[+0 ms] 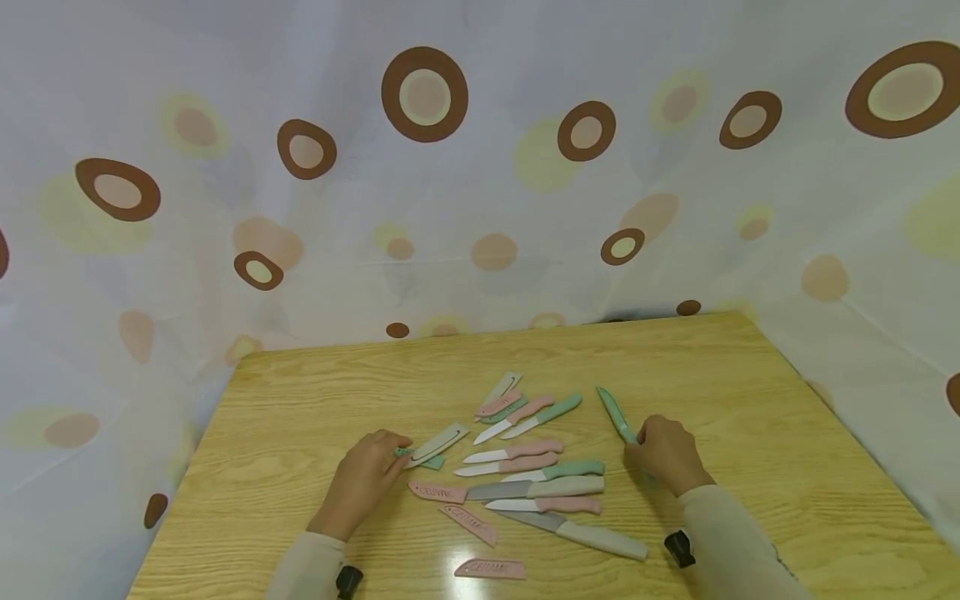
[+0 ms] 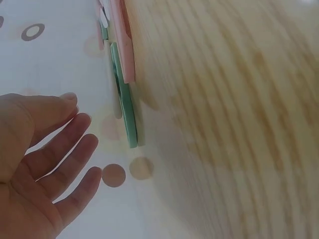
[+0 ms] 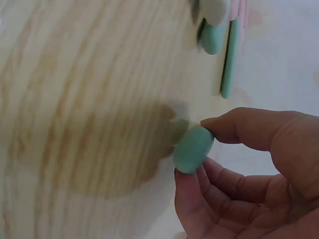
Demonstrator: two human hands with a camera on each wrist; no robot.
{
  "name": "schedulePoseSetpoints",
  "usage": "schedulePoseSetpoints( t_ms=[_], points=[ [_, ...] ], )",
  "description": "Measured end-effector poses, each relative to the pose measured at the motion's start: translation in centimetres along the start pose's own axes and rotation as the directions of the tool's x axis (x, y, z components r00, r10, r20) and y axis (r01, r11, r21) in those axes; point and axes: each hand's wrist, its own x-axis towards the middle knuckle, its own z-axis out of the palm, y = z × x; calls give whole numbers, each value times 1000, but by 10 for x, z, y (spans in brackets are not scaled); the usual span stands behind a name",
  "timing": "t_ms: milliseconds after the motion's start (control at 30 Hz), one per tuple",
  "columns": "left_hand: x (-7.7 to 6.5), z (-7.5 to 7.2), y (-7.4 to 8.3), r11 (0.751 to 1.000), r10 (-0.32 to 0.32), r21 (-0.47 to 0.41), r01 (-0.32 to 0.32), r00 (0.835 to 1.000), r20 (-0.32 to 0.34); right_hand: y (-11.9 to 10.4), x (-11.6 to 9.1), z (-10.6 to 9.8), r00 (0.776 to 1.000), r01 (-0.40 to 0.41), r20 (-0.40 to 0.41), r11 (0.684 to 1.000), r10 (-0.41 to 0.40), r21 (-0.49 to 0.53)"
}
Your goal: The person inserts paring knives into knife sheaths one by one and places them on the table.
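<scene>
My right hand [image 1: 670,454] pinches a green knife [image 1: 615,414] by its handle, with the green sheath over its blade pointing away from me. In the right wrist view the rounded handle end [image 3: 193,149] sits between thumb and fingers. My left hand [image 1: 367,475] is beside a white sheath [image 1: 441,444] that lies across a green sheath [image 1: 432,462]. Loosely bent and apart from one another, the left fingers [image 2: 75,159] hold nothing and stop short of the green sheath in the left wrist view.
Between the hands lie several bare knives with pink handles [image 1: 536,447], green handles [image 1: 573,469] and white handles [image 1: 603,540]. Loose pink sheaths [image 1: 491,569] are nearer me. Farther back is a small pile of sheaths [image 1: 498,404]. A spotted cloth [image 1: 495,192] hangs behind the wooden table [image 1: 315,400].
</scene>
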Motion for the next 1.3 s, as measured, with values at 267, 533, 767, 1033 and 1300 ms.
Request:
schedulePoseSetpoints(
  t_ms=[267, 533, 767, 1033, 1300],
  points=[
    [0, 2, 0, 999, 34, -5, -34, 999, 18, 8, 5, 9, 999, -12, 42, 1000, 14, -29],
    [-1, 2, 3, 1000, 28, -8, -28, 999, 23, 5, 3, 8, 999, -12, 38, 999, 13, -38],
    [1, 5, 4, 999, 19, -33, -18, 999, 31, 5, 2, 9, 1000, -3, 24, 1000, 4, -23],
    [17, 0, 14, 998, 44, -45, -43, 999, 20, -7, -14, 0, 998, 45, -44, 999, -46, -20],
    [44, 3, 25, 998, 34, 51, -37, 997, 63, -31, -45, -4, 965, 183, -180, 981, -192, -68]
  ],
)
